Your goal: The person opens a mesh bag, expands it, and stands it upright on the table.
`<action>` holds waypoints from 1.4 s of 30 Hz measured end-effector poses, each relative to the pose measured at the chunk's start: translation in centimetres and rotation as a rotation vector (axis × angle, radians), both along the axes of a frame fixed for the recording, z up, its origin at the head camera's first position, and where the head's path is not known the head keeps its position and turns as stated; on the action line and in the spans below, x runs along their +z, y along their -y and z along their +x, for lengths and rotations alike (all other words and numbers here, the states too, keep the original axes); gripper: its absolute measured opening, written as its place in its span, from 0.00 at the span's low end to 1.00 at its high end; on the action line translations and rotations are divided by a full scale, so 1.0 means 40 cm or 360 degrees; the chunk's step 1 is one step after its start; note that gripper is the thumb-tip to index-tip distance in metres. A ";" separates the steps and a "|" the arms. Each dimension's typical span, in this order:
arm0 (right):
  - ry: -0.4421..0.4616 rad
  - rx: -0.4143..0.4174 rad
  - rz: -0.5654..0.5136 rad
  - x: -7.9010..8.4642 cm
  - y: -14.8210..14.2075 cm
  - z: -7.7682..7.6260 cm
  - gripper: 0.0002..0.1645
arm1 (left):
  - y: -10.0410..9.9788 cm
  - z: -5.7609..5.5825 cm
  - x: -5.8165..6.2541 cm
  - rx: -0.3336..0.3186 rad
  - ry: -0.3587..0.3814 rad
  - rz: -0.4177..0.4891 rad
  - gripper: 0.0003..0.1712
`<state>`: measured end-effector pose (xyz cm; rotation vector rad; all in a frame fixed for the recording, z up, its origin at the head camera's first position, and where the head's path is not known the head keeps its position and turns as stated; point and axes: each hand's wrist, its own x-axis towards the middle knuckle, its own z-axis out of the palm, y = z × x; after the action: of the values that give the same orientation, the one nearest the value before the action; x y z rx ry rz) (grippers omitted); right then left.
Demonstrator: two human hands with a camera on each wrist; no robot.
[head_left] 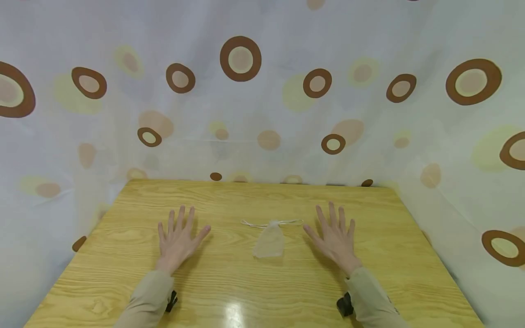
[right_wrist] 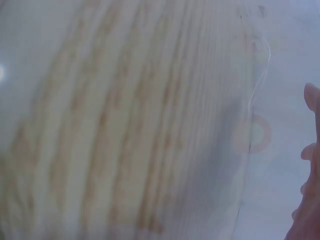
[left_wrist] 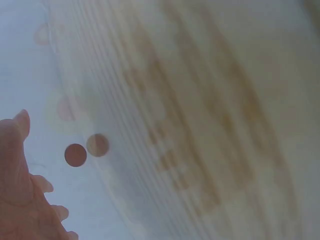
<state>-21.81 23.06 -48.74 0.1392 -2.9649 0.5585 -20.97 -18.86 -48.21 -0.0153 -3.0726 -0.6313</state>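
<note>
A small pale mesh drawstring pouch (head_left: 269,241) lies on the wooden table (head_left: 229,200), its neck gathered and its white cords (head_left: 291,222) stretched out to both sides. To its left, my left hand (head_left: 177,241) is spread with the fingers straight, holding nothing. My right hand (head_left: 335,238) is likewise spread on the other side, its thumb close to the end of the right cord. In the left wrist view part of the left hand (left_wrist: 22,195) shows at the lower left. Along the right edge of the right wrist view are fingers (right_wrist: 311,150) of the right hand.
A pale curtain (head_left: 270,100) with brown ring patterns stands behind the table and along both sides. Black straps (head_left: 345,305) sit at the wrists by the beige sleeves (head_left: 371,296). Light glares off the tabletop near the front.
</note>
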 end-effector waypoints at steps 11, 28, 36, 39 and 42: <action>-0.0049 0.0060 -0.0032 0.009 0.007 0.015 0.49 | -0.049 0.020 0.011 -0.0056 0.0018 -0.0012 0.51; 0.0046 0.0117 -0.0264 0.008 0.036 0.022 0.46 | -0.209 0.042 0.016 -0.0192 0.0025 0.0189 0.51; 0.0036 0.0156 -0.0398 0.003 0.055 0.019 0.43 | -0.271 0.030 0.004 -0.0279 0.0044 0.0362 0.49; -0.0013 0.0191 -0.0457 0.001 0.060 0.019 0.39 | -0.287 0.018 0.009 -0.0337 0.0085 0.0494 0.47; -0.0034 0.0221 -0.0521 0.000 0.062 0.019 0.35 | -0.300 0.005 0.014 -0.0385 0.0152 0.0631 0.44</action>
<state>-21.03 20.58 -48.74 0.3170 -2.8082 1.0409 -20.79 -6.86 -47.64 -0.3678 -2.9949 -1.2755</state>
